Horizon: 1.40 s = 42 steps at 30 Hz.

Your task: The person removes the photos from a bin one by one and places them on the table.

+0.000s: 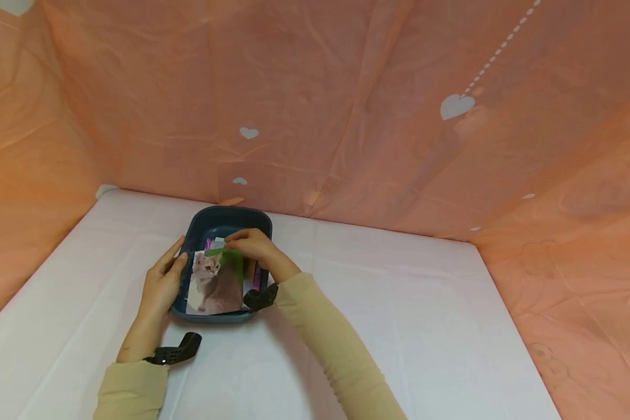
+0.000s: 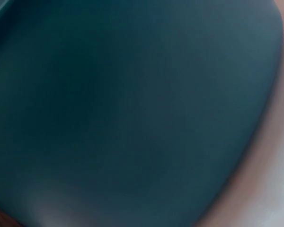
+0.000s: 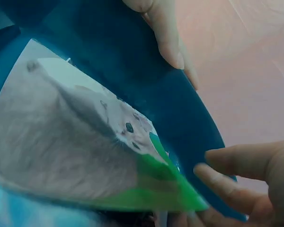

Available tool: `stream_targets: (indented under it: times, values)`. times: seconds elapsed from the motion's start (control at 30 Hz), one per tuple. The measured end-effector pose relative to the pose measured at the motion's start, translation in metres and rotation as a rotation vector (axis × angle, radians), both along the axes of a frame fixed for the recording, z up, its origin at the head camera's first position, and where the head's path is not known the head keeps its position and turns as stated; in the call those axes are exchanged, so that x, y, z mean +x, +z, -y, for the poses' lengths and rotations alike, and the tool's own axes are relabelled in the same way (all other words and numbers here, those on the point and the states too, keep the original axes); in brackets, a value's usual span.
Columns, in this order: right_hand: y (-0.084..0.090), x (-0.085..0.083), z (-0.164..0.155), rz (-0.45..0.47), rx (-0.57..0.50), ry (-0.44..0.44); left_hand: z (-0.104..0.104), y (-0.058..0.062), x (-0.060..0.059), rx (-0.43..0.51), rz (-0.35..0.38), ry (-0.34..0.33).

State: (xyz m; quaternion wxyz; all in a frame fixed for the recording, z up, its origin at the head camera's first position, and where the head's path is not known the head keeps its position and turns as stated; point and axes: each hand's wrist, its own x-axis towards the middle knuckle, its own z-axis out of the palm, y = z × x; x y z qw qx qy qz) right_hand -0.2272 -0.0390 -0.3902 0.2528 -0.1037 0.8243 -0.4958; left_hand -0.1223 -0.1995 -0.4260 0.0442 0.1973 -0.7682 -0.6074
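**Cat Pouch Held at the Blue Tray**

On the white tabletop (image 1: 399, 326) sat a dark blue tray (image 1: 226, 224), near the peach backdrop (image 1: 346, 116); a cat-printed pouch (image 1: 215, 283) with a green top edge lay tilted over the tray's near half, its lower end at the near rim. The right hand (image 1: 252, 245) reached over the pouch's top, fingers (image 3: 227, 182) curled and apparently pinching the green edge; the left hand (image 1: 164, 280) lay along the tray's left wall, fingers straight and together, steadying it. Purple items (image 1: 256, 274) showed beside the pouch; what they were could not be told. Judged from this, a firm brace on the tray and a gentle, level hold on the pouch's edge would serve best.
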Motion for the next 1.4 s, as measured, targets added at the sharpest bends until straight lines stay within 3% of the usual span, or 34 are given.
stream_targets:
  times: [0.33,0.7,0.93,1.4]
  values:
    - [-0.003,-0.001,-0.003,0.014,-0.070,0.088,0.003,-0.001,0.000,-0.034,-0.020,0.000]
    - [0.010,0.005,-0.018,-0.034,-0.148,0.045,0.002,0.000,-0.002,-0.047,-0.014,0.013]
    - [0.009,0.001,-0.036,-0.063,-0.194,0.013,0.001,0.000,0.000,-0.051,0.005,0.020]
    - [0.004,-0.011,-0.076,0.014,-0.299,-0.099,-0.001,-0.002,-0.001,-0.022,0.010,0.047]
